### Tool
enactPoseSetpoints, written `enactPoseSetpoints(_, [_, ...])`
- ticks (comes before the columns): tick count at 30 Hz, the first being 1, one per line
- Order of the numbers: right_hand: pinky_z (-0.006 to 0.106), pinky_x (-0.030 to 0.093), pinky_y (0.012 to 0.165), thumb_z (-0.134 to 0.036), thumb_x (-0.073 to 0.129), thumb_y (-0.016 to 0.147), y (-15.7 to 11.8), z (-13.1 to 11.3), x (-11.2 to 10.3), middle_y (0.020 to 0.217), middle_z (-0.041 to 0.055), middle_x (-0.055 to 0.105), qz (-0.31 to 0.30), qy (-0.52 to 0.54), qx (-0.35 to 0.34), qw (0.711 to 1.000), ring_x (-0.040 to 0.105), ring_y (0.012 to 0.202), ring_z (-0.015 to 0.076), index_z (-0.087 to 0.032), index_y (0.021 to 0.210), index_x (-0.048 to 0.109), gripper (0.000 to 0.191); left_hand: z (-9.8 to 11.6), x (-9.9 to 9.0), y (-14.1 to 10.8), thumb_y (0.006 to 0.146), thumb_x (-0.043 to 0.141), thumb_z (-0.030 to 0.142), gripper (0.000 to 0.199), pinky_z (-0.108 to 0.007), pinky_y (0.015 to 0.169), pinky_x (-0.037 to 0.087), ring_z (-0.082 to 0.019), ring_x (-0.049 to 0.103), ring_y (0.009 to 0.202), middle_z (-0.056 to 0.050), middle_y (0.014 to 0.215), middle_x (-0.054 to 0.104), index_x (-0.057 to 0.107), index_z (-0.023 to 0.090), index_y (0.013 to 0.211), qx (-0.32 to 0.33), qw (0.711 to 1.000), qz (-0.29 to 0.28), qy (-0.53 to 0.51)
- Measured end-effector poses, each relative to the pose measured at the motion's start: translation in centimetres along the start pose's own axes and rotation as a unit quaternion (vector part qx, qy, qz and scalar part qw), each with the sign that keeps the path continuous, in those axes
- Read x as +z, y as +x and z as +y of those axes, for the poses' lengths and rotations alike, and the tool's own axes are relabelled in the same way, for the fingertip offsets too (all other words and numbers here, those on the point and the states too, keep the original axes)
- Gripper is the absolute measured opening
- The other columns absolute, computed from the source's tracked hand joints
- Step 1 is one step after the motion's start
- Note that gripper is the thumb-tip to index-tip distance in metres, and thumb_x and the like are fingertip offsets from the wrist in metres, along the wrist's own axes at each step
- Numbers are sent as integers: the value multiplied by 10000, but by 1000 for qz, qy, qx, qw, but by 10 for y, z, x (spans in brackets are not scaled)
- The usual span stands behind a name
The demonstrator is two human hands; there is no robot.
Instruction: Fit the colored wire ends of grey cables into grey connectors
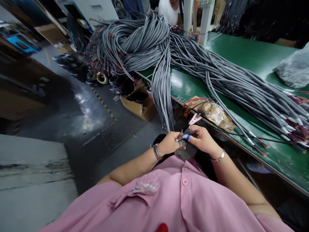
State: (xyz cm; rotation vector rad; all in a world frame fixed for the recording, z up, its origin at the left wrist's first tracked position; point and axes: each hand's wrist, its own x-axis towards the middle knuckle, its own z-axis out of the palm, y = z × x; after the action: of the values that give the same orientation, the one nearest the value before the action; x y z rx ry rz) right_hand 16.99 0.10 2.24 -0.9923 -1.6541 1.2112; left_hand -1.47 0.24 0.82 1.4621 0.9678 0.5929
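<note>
Close together in front of the pink shirt, both hands work at the end of a grey cable with thin coloured wires. My left hand (pixel 171 142), with a watch at the wrist, is closed round the cable end. My right hand (pixel 201 139) pinches at the same end, with blue on its thumb and dark wire tips beside its fingers. A bundle of grey cables (pixel 162 93) hangs over the table edge just beyond my left hand. The pink clip (pixel 195 119) is at the table edge above my right hand.
Long grey cables (pixel 231 74) lie across the green table (pixel 241 48). A wooden board (pixel 223 119) sits at its near edge. Below is an open cardboard box (pixel 136 108). A clear plastic bag (pixel 295 69) rests at right. A person (pixel 168 12) is behind the table.
</note>
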Motion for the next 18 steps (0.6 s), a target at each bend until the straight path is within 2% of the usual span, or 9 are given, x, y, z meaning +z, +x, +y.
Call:
enactPoseSetpoints(2, [303,439,720,-321,721,797,-4,-1,1,783,28,665,18,-22,-18,999,568,736,178,-221,784,732,101,1,-2,0,744,712,324,236,-192,473,360,-81,496,463,-17,546,624,648,132,624,-2,1000,1,-6])
enactPoseSetpoints(4, [318,445,749,-334,675,840,-9,3,2,817,35,669,63,-9,-12,998,575,762,187,-234,820,734,118,2,-2,1,753,709,352,259,-198,496,391,-91,528,487,-35,568,643,660,129,631,3,999,25,-35])
enactPoseSetpoints(7, [317,459,741,-388,659,849,-18,15,5,845,35,675,167,65,34,983,577,767,185,-248,896,728,162,1,2,2,730,728,417,299,-215,513,432,-115,576,513,-51,593,665,673,130,669,-6,989,91,-115])
enactPoseSetpoints(9, [299,474,690,-423,680,825,-21,22,10,866,31,680,196,132,79,968,577,742,170,-253,940,712,207,-2,5,4,713,739,442,320,-216,499,433,-118,578,500,-52,589,666,677,130,682,-17,980,125,-154])
enactPoseSetpoints(12, [279,489,637,-412,723,787,-22,24,22,825,20,676,176,191,102,960,574,688,149,-245,897,691,202,-7,8,6,718,739,444,322,-216,510,441,-130,600,532,-61,602,673,693,126,699,-11,980,125,-156])
enactPoseSetpoints(15, [277,496,604,-375,728,789,-18,19,32,698,-5,645,161,218,86,959,558,604,135,-239,809,663,152,-7,5,5,740,727,430,311,-227,536,451,-138,607,566,-73,632,683,707,122,707,7,990,79,-114])
enactPoseSetpoints(18, [285,489,539,-388,729,782,-13,14,34,674,-6,640,123,236,102,959,547,547,136,-232,800,654,174,-2,0,2,717,752,415,305,-220,520,428,-115,557,519,-55,597,661,697,123,647,21,998,27,-58])
